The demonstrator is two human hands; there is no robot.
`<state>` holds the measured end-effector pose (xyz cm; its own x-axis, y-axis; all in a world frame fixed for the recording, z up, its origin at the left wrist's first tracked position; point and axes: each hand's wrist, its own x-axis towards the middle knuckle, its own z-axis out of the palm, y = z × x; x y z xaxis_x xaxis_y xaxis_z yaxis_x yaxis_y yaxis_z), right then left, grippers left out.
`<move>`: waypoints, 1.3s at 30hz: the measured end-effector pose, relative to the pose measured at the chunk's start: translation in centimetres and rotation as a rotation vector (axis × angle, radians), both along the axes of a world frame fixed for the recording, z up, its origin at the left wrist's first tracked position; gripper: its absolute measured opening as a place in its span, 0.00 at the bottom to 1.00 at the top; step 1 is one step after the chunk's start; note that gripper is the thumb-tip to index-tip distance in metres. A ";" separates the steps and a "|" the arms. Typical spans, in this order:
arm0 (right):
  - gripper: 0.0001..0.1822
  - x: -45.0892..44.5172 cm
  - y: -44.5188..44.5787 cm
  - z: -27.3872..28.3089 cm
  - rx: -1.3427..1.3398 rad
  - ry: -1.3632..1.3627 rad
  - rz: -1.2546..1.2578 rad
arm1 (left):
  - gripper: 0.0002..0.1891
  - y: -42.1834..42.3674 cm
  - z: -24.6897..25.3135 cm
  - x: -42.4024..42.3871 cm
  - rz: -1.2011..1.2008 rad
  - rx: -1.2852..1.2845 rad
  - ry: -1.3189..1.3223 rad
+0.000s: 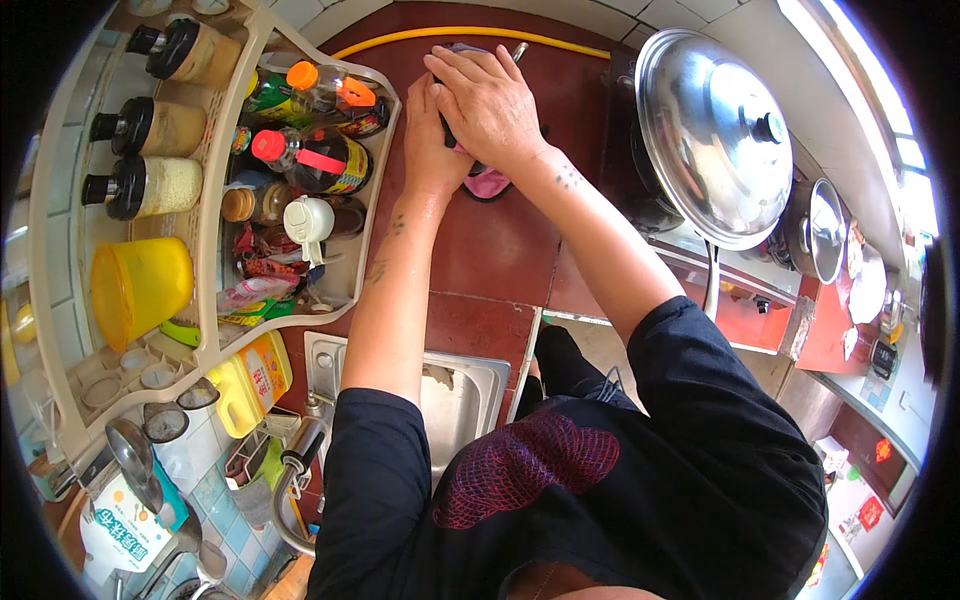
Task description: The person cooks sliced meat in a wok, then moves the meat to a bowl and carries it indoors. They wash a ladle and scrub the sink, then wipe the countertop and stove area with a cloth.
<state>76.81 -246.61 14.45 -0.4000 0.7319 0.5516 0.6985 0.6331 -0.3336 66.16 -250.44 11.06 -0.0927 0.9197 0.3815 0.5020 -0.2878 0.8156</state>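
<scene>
Both of my hands are close together over the far part of the red tiled counter [487,247]. My left hand [435,146] grips the left side of a dark and pink item [487,184], which looks like folded cloth. Across its top lies my right hand [491,105], fingers stretched forward and overlapping the left fingers. Most of the item is hidden under the hands; a pink part with a black edge shows below them. A small metal rod end [519,51] sticks out beyond my right fingers, and what it belongs to cannot be seen.
At left, a beige shelf rack [255,45] holds bottles, spice jars and a yellow tub [142,289]. A steel sink [457,405] lies below my left forearm. At right stands a pan with a domed steel lid [716,135]. A yellow hose [465,31] runs along the back.
</scene>
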 end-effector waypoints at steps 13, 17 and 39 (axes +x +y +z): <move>0.26 2.5 -5.1 -2.2 -0.078 0.173 -0.061 | 0.41 0.4 0.1 0.1 0.090 -0.022 0.257; 0.24 2.7 -6.6 -0.6 -0.134 0.208 0.049 | 0.41 0.1 0.6 -0.3 0.059 -0.044 0.224; 0.14 4.0 -10.0 -1.0 -0.344 0.304 -0.074 | 0.45 0.2 -0.4 -0.5 0.093 -0.030 0.215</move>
<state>80.80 -256.60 13.40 -0.1977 0.9133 0.3562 0.5754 0.4023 -0.7121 65.69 -250.22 10.64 -0.0968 0.9222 0.3745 0.6883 -0.2097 0.6944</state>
